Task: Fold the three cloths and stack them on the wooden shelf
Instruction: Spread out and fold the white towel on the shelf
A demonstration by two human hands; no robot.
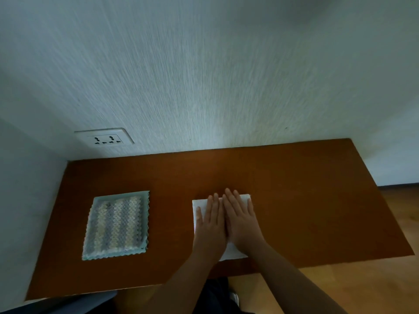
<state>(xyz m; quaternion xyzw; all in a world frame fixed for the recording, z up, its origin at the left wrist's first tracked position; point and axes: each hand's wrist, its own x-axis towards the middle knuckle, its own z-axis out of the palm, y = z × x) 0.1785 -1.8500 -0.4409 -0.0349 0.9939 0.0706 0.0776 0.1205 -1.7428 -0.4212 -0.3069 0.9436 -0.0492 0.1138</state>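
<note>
wooden shelf point(294, 200): matt brown wood
striped cloth point(116, 225): nubbly fabric
white cloth point(233, 253): smooth fabric
wall point(204, 75): rough, streaked
socket point(105, 137): smooth plastic

No text, label, brand or number can be read. The wall socket point(106, 139) just above the far left corner of the wooden shelf point(294, 189) shows only its pin holes, and any marking on its plate is too small to tell.
</note>
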